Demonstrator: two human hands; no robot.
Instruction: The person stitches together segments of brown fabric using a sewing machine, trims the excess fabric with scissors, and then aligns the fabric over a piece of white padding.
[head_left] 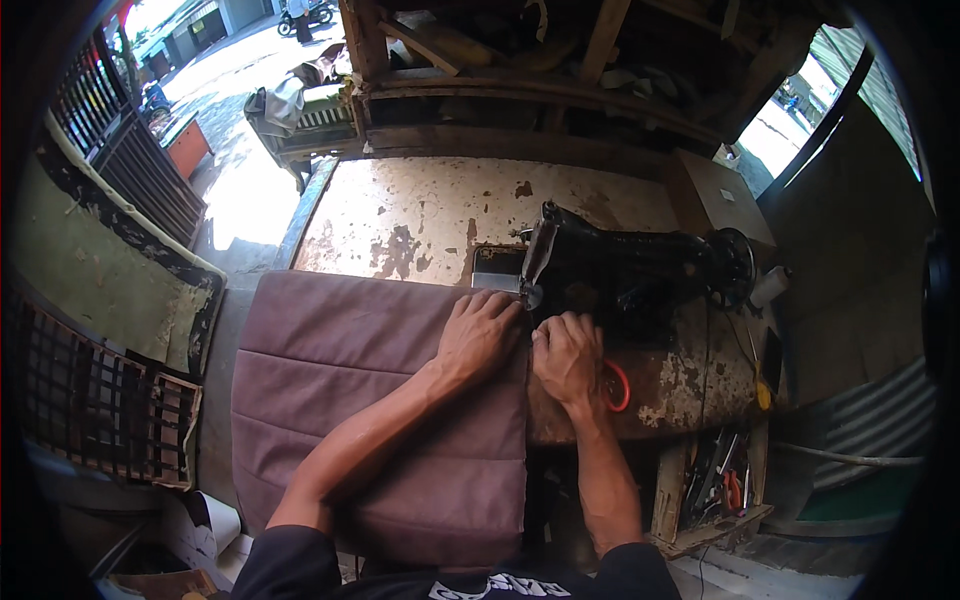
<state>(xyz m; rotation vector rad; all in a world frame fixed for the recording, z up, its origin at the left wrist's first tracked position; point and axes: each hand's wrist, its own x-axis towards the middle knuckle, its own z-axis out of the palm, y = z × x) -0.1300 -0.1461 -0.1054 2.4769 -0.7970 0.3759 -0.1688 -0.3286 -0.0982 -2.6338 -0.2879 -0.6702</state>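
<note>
My left hand (478, 335) rests on a maroon, seamed upholstery panel (440, 460), fingers bent together near its upper right corner; whether they pinch the material, I cannot tell. My right hand (568, 358) is curled just beyond the panel's right edge, below the machine's arm; its fingertips are hidden, so I cannot tell whether they grip anything. The panel spreads from the worn sewing table (430, 215) toward my lap, its far corner beside the needle end of a black sewing machine (620, 255). A red ring-shaped object (627, 385) lies beside my right wrist. I seem to be lining up the edge for stitching; next calls for steady, even guiding.
</note>
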